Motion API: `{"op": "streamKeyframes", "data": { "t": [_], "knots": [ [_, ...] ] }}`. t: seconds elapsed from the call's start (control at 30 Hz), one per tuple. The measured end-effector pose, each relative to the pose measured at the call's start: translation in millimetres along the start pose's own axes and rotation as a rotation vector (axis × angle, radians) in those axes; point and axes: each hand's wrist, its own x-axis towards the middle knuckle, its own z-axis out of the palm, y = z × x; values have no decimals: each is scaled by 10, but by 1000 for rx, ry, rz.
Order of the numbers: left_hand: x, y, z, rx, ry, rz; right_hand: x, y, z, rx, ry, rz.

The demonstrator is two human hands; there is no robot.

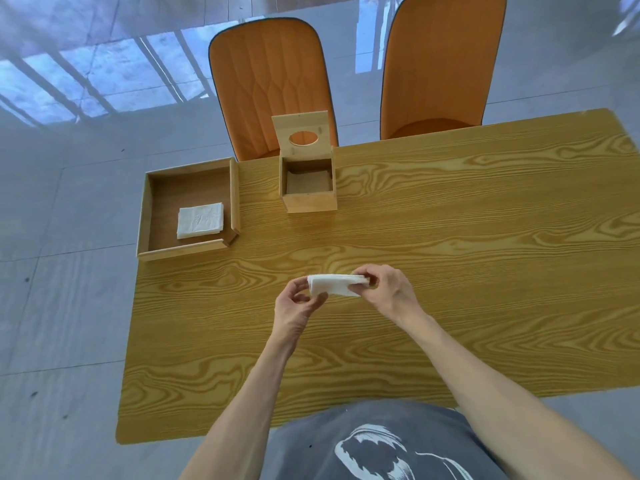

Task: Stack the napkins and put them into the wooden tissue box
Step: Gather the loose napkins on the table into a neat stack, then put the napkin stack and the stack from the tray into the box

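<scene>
A small stack of white napkins [334, 285] is held above the middle of the wooden table, tilted with its edge toward me. My left hand [297, 305] pinches its left end and my right hand [387, 292] pinches its right end. The wooden tissue box [309, 199] stands at the far side of the table, its lid [300, 134] with a round hole swung upright and its inside bare. More white napkins [200, 220] lie in a shallow wooden tray [188, 248] at the far left.
The tray overhangs the table's left edge [133, 306]. Two orange chairs [273, 84] stand behind the far edge. Bare table surface stretches to the right of the box and my hands.
</scene>
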Motion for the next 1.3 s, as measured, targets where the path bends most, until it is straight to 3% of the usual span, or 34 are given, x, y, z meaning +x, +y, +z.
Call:
{"op": "streamKeyframes", "data": {
  "t": [0.2,0.57,0.97,1.13,1.3],
  "knots": [
    [11,-64,-121,249,-62,85,11,38,106,-104,-73,-15],
    [102,52,-32,391,-75,155,57,20,101,-57,-24,42],
    [167,-39,-68,225,-64,98,33,14,225,255,-126,38],
    [240,92,-153,225,-61,146,146,-31,158,227,-104,70],
    [506,583,-257,269,-61,262,585,-297,-89,97,-5,-70]
  ]
}}
